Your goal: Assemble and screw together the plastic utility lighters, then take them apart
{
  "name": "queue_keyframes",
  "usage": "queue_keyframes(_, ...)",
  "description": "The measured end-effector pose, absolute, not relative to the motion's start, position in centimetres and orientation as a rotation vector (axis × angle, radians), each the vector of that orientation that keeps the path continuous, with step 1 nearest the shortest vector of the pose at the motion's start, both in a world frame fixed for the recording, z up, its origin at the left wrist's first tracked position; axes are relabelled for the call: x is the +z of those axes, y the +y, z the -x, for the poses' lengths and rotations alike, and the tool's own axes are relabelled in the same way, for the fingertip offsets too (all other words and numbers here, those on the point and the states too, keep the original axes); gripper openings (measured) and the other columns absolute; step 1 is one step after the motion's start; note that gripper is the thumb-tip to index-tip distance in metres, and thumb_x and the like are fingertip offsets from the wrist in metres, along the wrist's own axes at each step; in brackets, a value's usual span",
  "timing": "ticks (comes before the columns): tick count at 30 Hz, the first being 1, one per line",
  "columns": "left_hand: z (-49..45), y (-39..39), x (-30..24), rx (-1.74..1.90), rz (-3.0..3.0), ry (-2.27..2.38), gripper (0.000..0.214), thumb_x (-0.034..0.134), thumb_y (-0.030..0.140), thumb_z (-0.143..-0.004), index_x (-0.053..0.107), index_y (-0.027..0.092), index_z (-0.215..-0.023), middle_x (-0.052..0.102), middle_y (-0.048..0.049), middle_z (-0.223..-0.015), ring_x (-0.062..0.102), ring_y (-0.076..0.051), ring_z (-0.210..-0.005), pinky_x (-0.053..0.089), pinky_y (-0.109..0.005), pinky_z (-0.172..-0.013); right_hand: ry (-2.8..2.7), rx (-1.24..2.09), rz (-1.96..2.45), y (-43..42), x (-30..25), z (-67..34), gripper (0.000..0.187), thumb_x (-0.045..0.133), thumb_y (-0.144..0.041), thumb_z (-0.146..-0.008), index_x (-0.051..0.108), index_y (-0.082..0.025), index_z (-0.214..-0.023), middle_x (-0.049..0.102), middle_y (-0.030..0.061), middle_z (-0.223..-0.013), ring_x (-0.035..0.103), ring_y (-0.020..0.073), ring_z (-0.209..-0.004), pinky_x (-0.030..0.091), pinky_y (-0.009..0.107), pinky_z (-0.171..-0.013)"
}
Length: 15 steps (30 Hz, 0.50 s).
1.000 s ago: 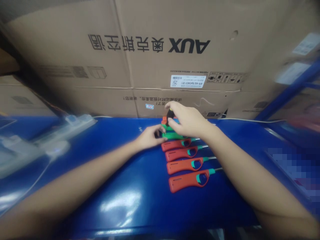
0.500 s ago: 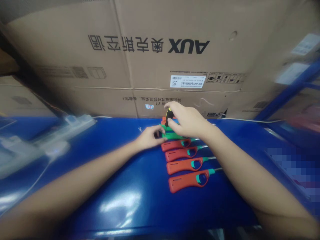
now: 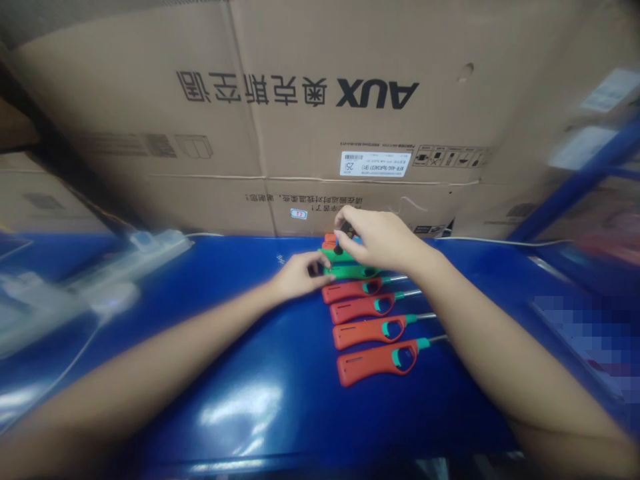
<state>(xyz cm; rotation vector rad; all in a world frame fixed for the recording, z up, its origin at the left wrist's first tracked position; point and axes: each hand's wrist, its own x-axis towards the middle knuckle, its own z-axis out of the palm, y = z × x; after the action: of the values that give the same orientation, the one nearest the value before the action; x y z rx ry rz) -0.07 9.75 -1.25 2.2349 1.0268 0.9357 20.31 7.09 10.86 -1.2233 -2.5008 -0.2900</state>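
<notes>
A row of several long-nosed lighters lies on the blue table: orange ones nearest me, green ones behind them. My left hand presses its closed fingertips against the handle end of a green lighter. My right hand hovers over the far end of the row, fingers pinched round a small dark tool with a yellow tip, pointed down at the green lighters. Further orange lighters show behind the hand.
A large AUX cardboard box stands right behind the row. A white power strip and blurred pale objects lie at the left. A blue rack post slants at the right, with a white cable along the table's back.
My right hand has shifted slightly right and lowered the dark tool toward the green lighters. My left hand and the lighters have stayed put.
</notes>
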Motion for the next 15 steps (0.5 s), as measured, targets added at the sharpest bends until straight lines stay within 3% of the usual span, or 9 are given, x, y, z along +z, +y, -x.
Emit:
queue_keyframes(3,0.1,9.79,-1.34,0.938,-2.227,1.032,0.023,0.073,0.036,-0.079,0.066,0.018,-0.091,0.065,0.0017,-0.078,0.056,-0.013,-0.067,0.046,-0.025,-0.066,-2.501,-0.245,1.164,7.07,10.8,-20.46,0.04,0.046,-0.032,-0.095,0.052,-0.015,-0.13,0.068,0.0127,-0.126,0.069,0.0243,-0.087,0.046,0.034,-0.073)
queue_keyframes(7,0.06,9.77,-1.37,0.935,-2.21,1.037,0.022,0.073,0.034,-0.079,0.066,0.017,-0.089,0.064,0.0023,-0.077,0.054,-0.012,-0.065,0.044,-0.024,-0.065,-2.513,-0.253,1.187,7.04,10.85,-20.39,0.032,0.045,-0.038,-0.096,0.061,-0.018,-0.116,0.075,0.0074,-0.104,0.069,0.0252,-0.083,0.046,0.034,-0.07)
queue_keyframes(10,0.02,9.74,-1.34,0.937,-2.199,1.035,0.022,0.074,0.034,-0.078,0.065,0.016,-0.088,0.064,0.0023,-0.077,0.054,-0.012,-0.065,0.043,-0.023,-0.064,-2.505,-0.256,1.15,7.02,10.87,-20.31,0.042,0.046,-0.031,-0.094,0.053,-0.015,-0.132,0.066,0.013,-0.131,0.069,0.0264,-0.096,0.047,0.035,-0.075)
queue_keyframes(15,0.03,9.72,-1.35,0.94,-2.191,1.035,0.02,0.074,0.032,-0.078,0.066,0.017,-0.088,0.064,0.0025,-0.076,0.054,-0.012,-0.064,0.043,-0.023,-0.065,-2.497,-0.256,1.208,7.1,10.79,-20.35,0.036,0.044,-0.037,-0.097,0.058,-0.017,-0.124,0.074,0.0089,-0.111,0.07,0.0264,-0.087,0.047,0.035,-0.072)
